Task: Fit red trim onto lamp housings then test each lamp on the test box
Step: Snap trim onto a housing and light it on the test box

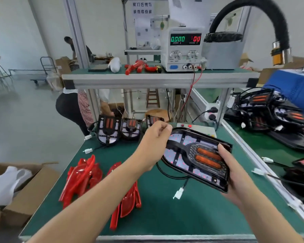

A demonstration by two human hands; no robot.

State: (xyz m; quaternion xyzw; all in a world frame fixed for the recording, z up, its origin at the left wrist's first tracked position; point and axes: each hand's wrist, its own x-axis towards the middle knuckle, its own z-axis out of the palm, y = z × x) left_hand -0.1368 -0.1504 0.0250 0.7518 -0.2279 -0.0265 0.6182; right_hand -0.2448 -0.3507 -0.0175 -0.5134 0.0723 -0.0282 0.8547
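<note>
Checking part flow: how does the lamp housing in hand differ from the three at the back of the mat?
The held lamp housing is up off the mat, tilted, gripped by the left hand and right hand; the three back housings stand in a row, untouched. The held one's connector dangles. All share black shells with orange bars and show no red trim.
</note>
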